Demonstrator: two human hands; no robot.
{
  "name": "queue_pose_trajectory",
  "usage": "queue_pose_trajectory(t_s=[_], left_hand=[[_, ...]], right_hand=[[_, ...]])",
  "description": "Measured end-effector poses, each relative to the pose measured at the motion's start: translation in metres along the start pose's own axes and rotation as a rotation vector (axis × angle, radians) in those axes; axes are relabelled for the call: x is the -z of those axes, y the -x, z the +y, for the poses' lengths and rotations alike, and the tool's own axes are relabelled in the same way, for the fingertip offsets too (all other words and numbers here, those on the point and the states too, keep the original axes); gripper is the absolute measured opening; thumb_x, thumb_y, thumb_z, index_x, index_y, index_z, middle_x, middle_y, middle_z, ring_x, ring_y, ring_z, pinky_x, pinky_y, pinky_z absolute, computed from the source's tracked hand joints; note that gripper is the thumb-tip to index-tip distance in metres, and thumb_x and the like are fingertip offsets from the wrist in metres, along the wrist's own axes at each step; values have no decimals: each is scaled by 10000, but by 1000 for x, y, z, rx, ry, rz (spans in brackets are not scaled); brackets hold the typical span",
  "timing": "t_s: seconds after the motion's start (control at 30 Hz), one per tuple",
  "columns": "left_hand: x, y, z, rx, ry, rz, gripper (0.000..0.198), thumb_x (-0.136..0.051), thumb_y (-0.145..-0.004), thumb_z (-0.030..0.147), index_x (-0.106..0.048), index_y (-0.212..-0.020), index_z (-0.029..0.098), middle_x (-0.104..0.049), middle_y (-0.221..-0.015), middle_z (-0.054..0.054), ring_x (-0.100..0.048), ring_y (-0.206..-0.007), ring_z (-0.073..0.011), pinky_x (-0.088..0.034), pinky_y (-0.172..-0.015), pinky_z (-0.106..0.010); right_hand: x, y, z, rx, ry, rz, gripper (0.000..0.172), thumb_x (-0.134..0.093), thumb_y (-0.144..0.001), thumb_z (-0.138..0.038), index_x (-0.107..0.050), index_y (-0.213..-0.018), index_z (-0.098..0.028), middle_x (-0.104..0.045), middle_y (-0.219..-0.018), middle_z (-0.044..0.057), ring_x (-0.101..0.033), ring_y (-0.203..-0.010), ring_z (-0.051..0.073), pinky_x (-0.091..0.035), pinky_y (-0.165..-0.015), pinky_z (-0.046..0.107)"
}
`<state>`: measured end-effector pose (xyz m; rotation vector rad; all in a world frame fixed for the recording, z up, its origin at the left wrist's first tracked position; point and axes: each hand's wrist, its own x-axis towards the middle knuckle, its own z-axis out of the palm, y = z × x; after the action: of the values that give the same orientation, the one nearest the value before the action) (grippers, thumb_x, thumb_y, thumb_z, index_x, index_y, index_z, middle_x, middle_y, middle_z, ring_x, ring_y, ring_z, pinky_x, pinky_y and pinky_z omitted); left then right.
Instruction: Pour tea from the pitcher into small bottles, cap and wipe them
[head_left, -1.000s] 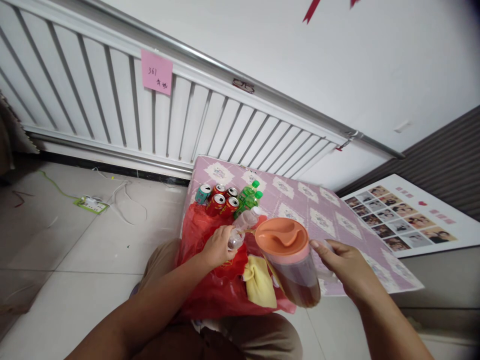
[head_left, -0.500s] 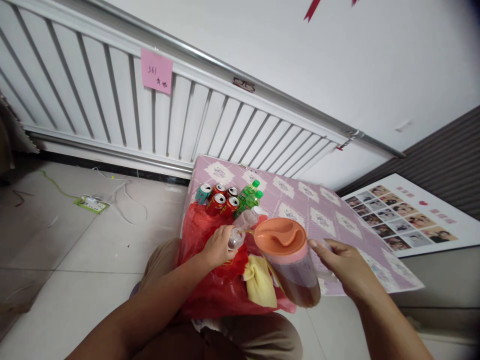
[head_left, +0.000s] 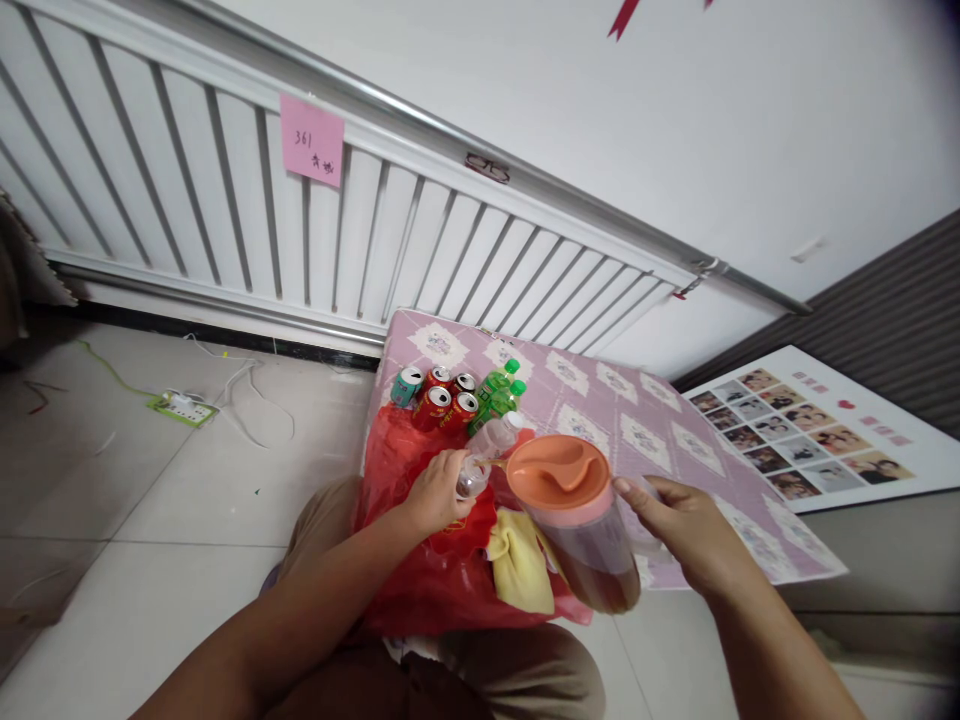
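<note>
Both bare arms reach forward, one hand working on either side of the pitcher [head_left: 581,550].
The left forearm [head_left: 330,590] slants in from the near left of the pitcher, its wrist [head_left: 409,518] almost straight; the left hand [head_left: 439,492], back upward, closes its fingers in a curled grip just beside the pitcher's spout. The right forearm [head_left: 769,625] comes in from the near right, and the right hand [head_left: 679,515] grips the pitcher's handle, its thumb [head_left: 634,494] laid along the top, pointing toward the lid.

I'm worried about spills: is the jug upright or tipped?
Tipped: the jug leans toward the left hand, and a thin brown stream leaves its lid.
</note>
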<state>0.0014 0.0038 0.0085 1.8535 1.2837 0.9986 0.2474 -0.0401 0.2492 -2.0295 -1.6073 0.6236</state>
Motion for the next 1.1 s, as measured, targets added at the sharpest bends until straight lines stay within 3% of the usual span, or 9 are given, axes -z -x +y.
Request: queue_pose_trajectory(t_s=[0.37,0.8,0.93,1.1], left_hand=[[2,0,2,6,11,-5,770,-810,-765,190,-462,-1452,206,-613,-1411,-159,-611,-1322,-360,-512,-1158,-532],[0,0,1,-6,23,2,763,-806,-767,168,-478,-1456,162,-620,-1404,-191,-610,-1326,-373,-505,-1163,-531],[-1,0,-1,-5,37,16,766,-818,-747,167,-495,-1441,190,-626,-1403,-173,-616,-1322,-369,-510,-1157,-539],[-2,0,-3,-10,50,29,746,-820,-738,169,-518,-1419,185,-632,-1391,-170,-620,-1306,-370,-508,-1151,-543]], right_hand=[[0,-6,10,46,55,-36,610,-742,-723,-792,-603,-601,-211,-418,-576,-38,-362,-589,139,-320,-544,277],[-7,-6,-1,30,36,-35,653,-744,-629,-840,-545,-532,-226,-399,-547,-29,-348,-575,140,-303,-526,281],[-12,-7,6,50,-32,-46,629,-754,-658,-807,-550,-541,-224,-424,-542,-28,-356,-574,138,-317,-523,274],[-26,-7,24,-5,-174,-18,660,-774,-606,-823,-488,-506,-236,-351,-519,-52,-281,-546,113,-235,-502,267]])
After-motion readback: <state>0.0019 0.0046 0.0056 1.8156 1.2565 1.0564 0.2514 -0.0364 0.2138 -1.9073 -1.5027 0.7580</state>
